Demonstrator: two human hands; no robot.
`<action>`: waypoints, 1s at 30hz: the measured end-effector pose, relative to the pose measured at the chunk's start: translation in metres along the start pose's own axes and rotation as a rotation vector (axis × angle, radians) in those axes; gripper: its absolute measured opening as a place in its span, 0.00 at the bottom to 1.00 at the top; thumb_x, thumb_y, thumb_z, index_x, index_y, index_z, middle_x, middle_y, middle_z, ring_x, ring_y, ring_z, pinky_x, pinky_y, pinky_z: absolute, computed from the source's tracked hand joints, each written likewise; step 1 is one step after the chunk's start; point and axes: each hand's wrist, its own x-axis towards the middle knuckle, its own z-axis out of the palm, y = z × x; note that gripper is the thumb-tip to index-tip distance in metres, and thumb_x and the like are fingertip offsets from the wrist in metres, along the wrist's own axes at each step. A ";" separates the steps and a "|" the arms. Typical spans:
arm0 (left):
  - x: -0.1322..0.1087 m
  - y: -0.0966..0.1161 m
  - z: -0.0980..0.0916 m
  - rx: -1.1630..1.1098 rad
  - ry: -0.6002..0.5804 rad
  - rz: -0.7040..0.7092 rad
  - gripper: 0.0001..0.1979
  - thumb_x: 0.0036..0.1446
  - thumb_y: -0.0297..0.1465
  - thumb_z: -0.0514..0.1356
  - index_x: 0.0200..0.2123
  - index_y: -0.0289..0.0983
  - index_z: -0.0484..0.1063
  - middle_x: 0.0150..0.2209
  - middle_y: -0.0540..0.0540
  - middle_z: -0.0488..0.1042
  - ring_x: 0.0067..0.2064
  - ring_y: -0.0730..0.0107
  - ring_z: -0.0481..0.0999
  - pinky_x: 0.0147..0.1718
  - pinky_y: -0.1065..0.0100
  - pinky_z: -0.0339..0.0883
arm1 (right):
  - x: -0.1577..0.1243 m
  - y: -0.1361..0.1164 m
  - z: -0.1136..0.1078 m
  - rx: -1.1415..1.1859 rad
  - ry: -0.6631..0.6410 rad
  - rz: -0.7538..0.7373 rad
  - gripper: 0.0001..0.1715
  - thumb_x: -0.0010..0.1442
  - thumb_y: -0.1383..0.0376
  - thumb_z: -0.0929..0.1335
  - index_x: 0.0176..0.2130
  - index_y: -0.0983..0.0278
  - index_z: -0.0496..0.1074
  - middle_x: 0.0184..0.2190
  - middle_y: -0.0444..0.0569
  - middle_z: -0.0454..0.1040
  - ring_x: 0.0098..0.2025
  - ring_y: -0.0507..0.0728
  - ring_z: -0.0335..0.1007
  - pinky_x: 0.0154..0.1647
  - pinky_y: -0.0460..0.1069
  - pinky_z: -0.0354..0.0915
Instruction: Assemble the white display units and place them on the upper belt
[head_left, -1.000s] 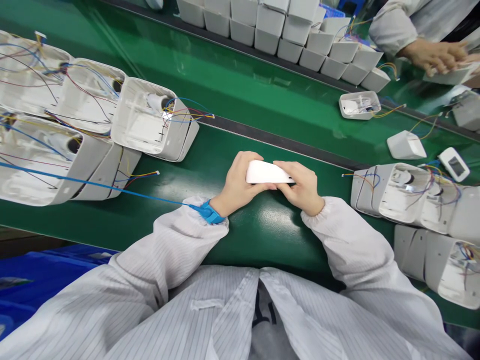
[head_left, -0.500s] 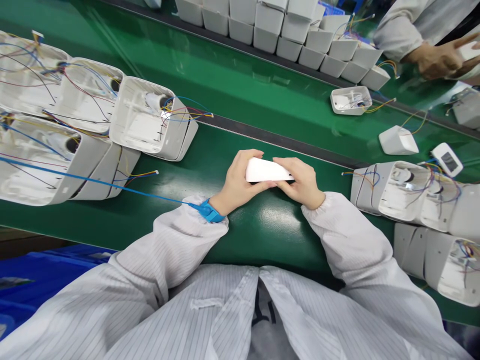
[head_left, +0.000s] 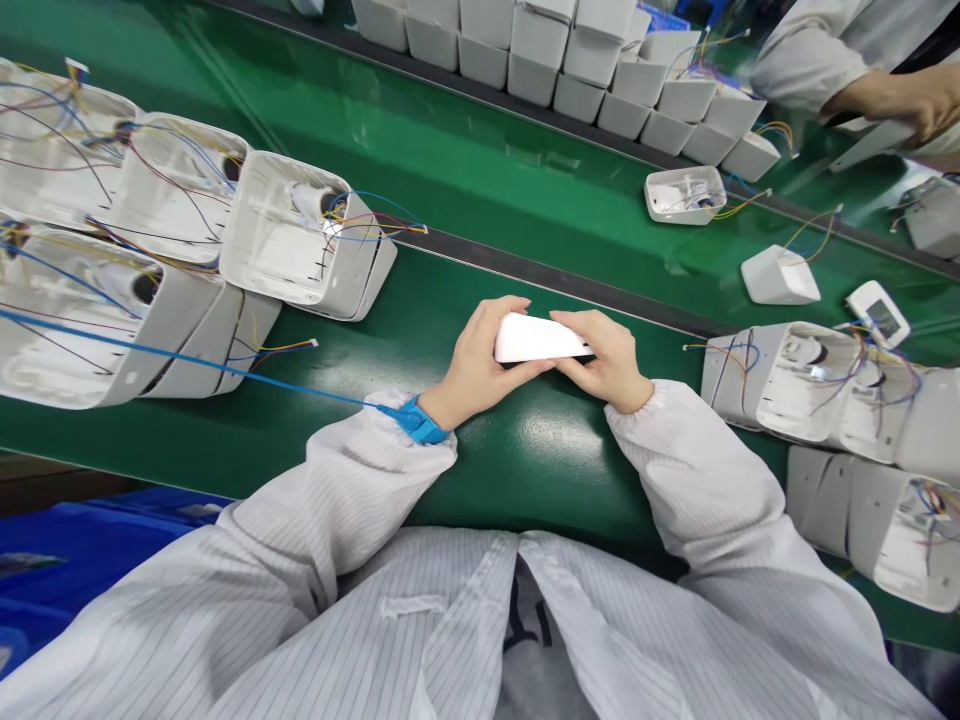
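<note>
A smooth white plastic housing (head_left: 531,340) is held between both hands over the green bench. My left hand (head_left: 480,358) grips its left end, with the fingers behind and the thumb along the near edge. My right hand (head_left: 604,358) is closed round the right end, where a small dark slot shows. The thumbs nearly meet below the housing; its underside and far side are hidden. Around my left wrist sits a blue wrist strap (head_left: 423,421), whose cord runs off to the left.
Open white housings with wires (head_left: 281,235) stand stacked at the left, more housings (head_left: 802,385) at the right. Beyond a dark rail, a green conveyor belt (head_left: 480,190) carries a few parts. A row of white housings (head_left: 532,70) lies behind it. A co-worker's hand (head_left: 900,100) is at top right.
The parts on the belt at right have shifted a little to the left. The co-worker's hands have changed position. Both my hands keep their hold, with the housing moved very slightly right.
</note>
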 end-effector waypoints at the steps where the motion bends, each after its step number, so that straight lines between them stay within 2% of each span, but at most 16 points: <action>1: 0.000 0.000 0.000 0.003 -0.002 -0.001 0.31 0.55 0.46 0.67 0.56 0.39 0.62 0.48 0.42 0.72 0.49 0.58 0.73 0.49 0.58 0.68 | 0.000 0.000 0.000 -0.001 -0.003 0.005 0.24 0.64 0.52 0.68 0.55 0.59 0.71 0.46 0.52 0.80 0.44 0.60 0.78 0.46 0.55 0.74; 6: 0.000 0.000 0.000 0.037 -0.020 -0.015 0.32 0.55 0.48 0.65 0.56 0.39 0.61 0.49 0.41 0.72 0.50 0.58 0.73 0.49 0.57 0.68 | 0.000 0.000 0.001 0.022 0.022 -0.019 0.24 0.63 0.54 0.69 0.56 0.59 0.71 0.46 0.52 0.80 0.44 0.59 0.77 0.46 0.54 0.73; 13: 0.000 0.001 0.000 0.015 -0.007 0.008 0.31 0.55 0.46 0.66 0.56 0.39 0.62 0.48 0.41 0.72 0.50 0.58 0.73 0.49 0.58 0.68 | 0.000 0.000 0.001 0.029 0.025 -0.011 0.24 0.63 0.54 0.69 0.57 0.58 0.71 0.46 0.51 0.80 0.44 0.59 0.77 0.46 0.53 0.73; 20: 0.000 0.002 -0.001 0.047 -0.031 -0.026 0.32 0.56 0.49 0.64 0.56 0.39 0.61 0.49 0.41 0.72 0.50 0.57 0.73 0.49 0.57 0.68 | -0.001 0.000 0.001 0.000 -0.008 0.033 0.24 0.63 0.51 0.67 0.55 0.59 0.72 0.45 0.52 0.80 0.44 0.60 0.77 0.46 0.55 0.73; 26: 0.000 0.001 -0.001 0.059 -0.037 -0.030 0.32 0.55 0.49 0.64 0.56 0.39 0.61 0.49 0.41 0.72 0.50 0.57 0.73 0.49 0.57 0.68 | 0.001 -0.002 0.000 0.037 0.039 -0.022 0.23 0.62 0.56 0.70 0.54 0.60 0.72 0.45 0.52 0.80 0.43 0.60 0.78 0.44 0.54 0.73; 30: 0.000 0.001 -0.001 0.053 -0.031 -0.017 0.32 0.55 0.48 0.65 0.56 0.39 0.61 0.49 0.41 0.72 0.50 0.57 0.73 0.49 0.57 0.68 | 0.000 -0.001 0.000 0.012 0.016 0.006 0.23 0.63 0.53 0.68 0.54 0.60 0.72 0.44 0.52 0.80 0.43 0.60 0.78 0.44 0.55 0.74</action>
